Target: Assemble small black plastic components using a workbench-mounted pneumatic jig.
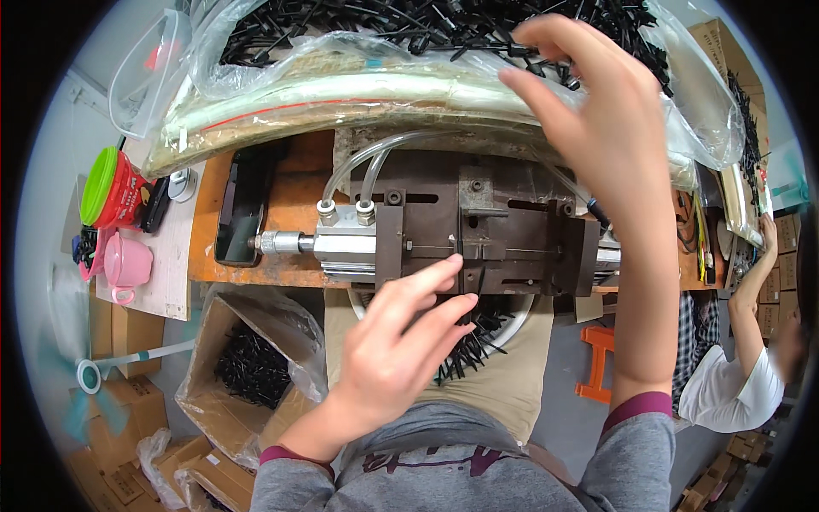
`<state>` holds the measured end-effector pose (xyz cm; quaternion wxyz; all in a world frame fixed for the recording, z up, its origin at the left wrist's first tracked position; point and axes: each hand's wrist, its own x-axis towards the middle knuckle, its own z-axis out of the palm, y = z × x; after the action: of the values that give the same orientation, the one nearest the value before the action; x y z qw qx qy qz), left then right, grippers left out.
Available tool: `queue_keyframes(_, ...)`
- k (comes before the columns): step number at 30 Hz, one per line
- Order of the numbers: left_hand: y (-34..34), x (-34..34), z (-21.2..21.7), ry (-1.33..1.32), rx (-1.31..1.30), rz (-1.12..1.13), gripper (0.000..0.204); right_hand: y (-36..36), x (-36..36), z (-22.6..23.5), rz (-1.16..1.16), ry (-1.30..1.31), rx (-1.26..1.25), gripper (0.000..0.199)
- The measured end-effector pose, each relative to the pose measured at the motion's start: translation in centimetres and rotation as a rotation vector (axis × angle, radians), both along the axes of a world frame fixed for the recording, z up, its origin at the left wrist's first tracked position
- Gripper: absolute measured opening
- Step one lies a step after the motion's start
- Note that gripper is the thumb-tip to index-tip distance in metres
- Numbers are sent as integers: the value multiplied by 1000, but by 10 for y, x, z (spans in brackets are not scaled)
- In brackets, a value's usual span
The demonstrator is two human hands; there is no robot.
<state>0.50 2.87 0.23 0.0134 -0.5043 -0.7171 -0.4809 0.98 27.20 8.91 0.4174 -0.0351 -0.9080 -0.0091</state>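
My left hand [388,354] reaches over the front edge of a dark metal fixture [529,230], its fingers stretched and apart. Its index fingertip touches or nearly touches a thin black plastic strip [461,239] lying across the middle of the fixture. Raised at the upper right, my right hand [597,94] has thumb and fingers spread in a curve, with nothing visible between them. Behind it lies a heap of black plastic pieces with thin tails [409,30] in a clear plastic bag. More thin black pieces [467,350] gather in a round white-rimmed container below the fixture, partly hidden by my left hand.
A silver air cylinder [345,247] with clear hoses [384,149] joins the fixture's left side. A phone [243,205] lies on the wooden bench [299,183]. A carton of black pieces [247,337] stands lower left; another person [734,384] sits at right near an orange stool [595,363].
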Motion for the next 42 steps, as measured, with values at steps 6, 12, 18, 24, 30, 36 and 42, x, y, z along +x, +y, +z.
queue_keyframes(6, 18, 13, -20, 234, -140, -28, 28, 48, -60, -23, -99, -232, -13, 39)
queue_keyframes(12, 25, 11, -23, 378, -212, 12, 25, 34, -54, -16, -34, -258, -86, 32)
queue_keyframes(18, 25, 10, -28, 353, -216, 13, 24, 46, -32, -2, 28, -213, -331, 23)
queue_keyframes(24, 25, 10, -26, 368, -225, 3, 24, 86, -7, 21, 116, -324, -597, 26)
queue_keyframes(30, 22, 9, -26, 371, -236, -5, 24, 108, -2, 29, 54, -313, -834, 35)
queue_keyframes(36, 13, 7, -10, 232, -203, -170, 29, 129, 4, 32, 204, -335, -1026, 43)
queue_keyframes(42, 11, -10, 15, -331, 94, -116, 63, 58, 38, 40, 490, -432, -1235, 28)
